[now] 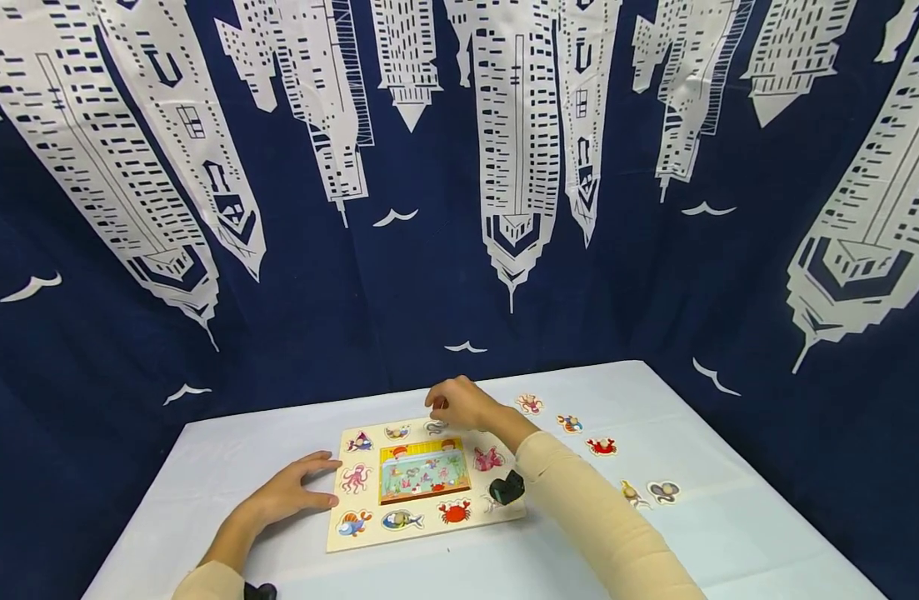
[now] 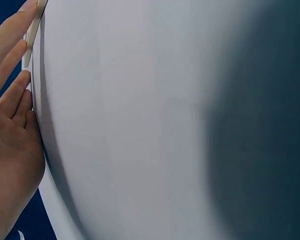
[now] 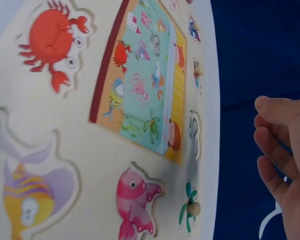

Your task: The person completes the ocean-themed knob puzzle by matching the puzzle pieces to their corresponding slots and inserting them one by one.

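Observation:
A wooden peg puzzle board [image 1: 339, 537] with sea animals lies on the table. My left hand [image 1: 294, 487] spreads its fingers and thumb along the board's left edge, touching it. In the left wrist view, the fingers lie fairly straight against the board's side. My right hand [image 1: 465, 404] hovers over the top edge, close to the grey eel slot [image 1: 436, 427]. Its fingers are loosely bent, and the right wrist view shows nothing between them. A green starfish piece [image 3: 189, 207] with a knob sits in the board. The red crab slot [image 3: 51, 42] and yellow fish slot [image 3: 32, 197] show no knobs.
Loose pieces lie right of the board: an octopus [image 1: 530, 404], a blue-and-orange piece [image 1: 569, 423], a red crab [image 1: 602, 447], a yellow fish [image 1: 630, 492] and a grey eel [image 1: 664, 492]. A navy curtain [image 1: 399, 300] hangs behind the white table [image 1: 736, 533].

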Available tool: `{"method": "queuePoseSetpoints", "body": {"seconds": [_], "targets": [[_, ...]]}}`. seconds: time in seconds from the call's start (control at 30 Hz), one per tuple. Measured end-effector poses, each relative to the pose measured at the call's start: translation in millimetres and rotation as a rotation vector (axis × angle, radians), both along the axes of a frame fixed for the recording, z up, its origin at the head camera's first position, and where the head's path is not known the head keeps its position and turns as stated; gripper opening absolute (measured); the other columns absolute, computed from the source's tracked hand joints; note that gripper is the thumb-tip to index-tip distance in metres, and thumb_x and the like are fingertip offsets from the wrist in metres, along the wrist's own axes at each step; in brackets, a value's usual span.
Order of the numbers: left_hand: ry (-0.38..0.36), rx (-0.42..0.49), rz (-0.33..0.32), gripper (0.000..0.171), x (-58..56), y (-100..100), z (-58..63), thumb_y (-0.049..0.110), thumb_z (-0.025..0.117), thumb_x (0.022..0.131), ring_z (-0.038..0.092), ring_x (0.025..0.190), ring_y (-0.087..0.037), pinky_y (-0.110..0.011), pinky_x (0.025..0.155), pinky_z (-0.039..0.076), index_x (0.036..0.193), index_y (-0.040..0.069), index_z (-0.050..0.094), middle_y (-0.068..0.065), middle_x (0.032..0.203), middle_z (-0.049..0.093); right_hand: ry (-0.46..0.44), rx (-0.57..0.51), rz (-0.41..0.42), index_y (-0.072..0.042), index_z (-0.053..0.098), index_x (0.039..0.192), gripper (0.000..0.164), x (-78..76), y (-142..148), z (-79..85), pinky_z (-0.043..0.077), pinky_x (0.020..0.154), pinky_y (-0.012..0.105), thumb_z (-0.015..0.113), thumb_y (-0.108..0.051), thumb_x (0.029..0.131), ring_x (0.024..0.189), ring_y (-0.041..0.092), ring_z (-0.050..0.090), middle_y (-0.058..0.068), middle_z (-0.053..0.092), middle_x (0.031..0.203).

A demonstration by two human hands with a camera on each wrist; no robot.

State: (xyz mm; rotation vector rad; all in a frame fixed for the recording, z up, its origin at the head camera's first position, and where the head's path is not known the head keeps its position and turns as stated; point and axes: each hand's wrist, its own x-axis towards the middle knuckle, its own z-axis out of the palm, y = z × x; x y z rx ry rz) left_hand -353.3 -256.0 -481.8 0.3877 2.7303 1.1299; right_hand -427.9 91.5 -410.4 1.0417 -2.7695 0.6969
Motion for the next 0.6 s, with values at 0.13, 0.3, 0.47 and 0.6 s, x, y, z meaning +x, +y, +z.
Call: {"method": "queuePoseSetpoints", "body": {"seconds": [0.13,0.3,0.47,0.6], "targets": [[-0.002,0.009,-0.013,0.072,-1.7,1.6,-2.5,0.03,0.092,0.077,0.025,0.147,-0.055,-0.075,0.113,0.019,0.139,0.007,0.065,-0.027,0.158,0.038,0.023,-0.029,0.045,-0.002,0.078,0.107,0.015,6.6,16.4,-4.5,0.056,0.075,0.023,0.078,-0.007,0.093,0.081,0.009,0.066,0.001,0.076,0.092],[0.005,0.012,-0.023,0.072,-1.5,2.8,-4.2,0.03,0.092,0.076,0.025,0.146,-0.055,-0.075,0.113,0.02,0.138,0.007,0.065,-0.027,0.158,0.039,0.03,-0.064,0.067,0.0,0.076,0.107,0.017,22.9,38.1,-5.2,0.057,0.077,0.025,0.078,-0.006,0.092,0.08,0.011,0.066,0.001,0.075,0.091],[0.015,0.006,-0.004,0.072,-0.7,1.7,-3.2,0.03,0.093,0.075,0.027,0.146,-0.055,-0.075,0.113,0.02,0.138,0.007,0.066,-0.028,0.157,0.04,-0.013,-0.1,0.028,-0.001,0.076,0.108,0.018,41.0,65.1,-7.8,0.056,0.075,0.026,0.078,-0.008,0.092,0.078,0.008,0.063,-0.004,0.073,0.089],[0.013,0.016,0.0,0.071,0.3,1.2,-4.3,0.029,0.093,0.075,0.027,0.146,-0.056,-0.075,0.113,0.02,0.137,0.006,0.066,-0.028,0.157,0.039,-0.04,-0.113,0.024,0.001,0.076,0.108,0.019,53.3,90.8,-15.1,0.055,0.072,0.026,0.078,-0.005,0.091,0.076,0.006,0.06,-0.007,0.07,0.085]]}}
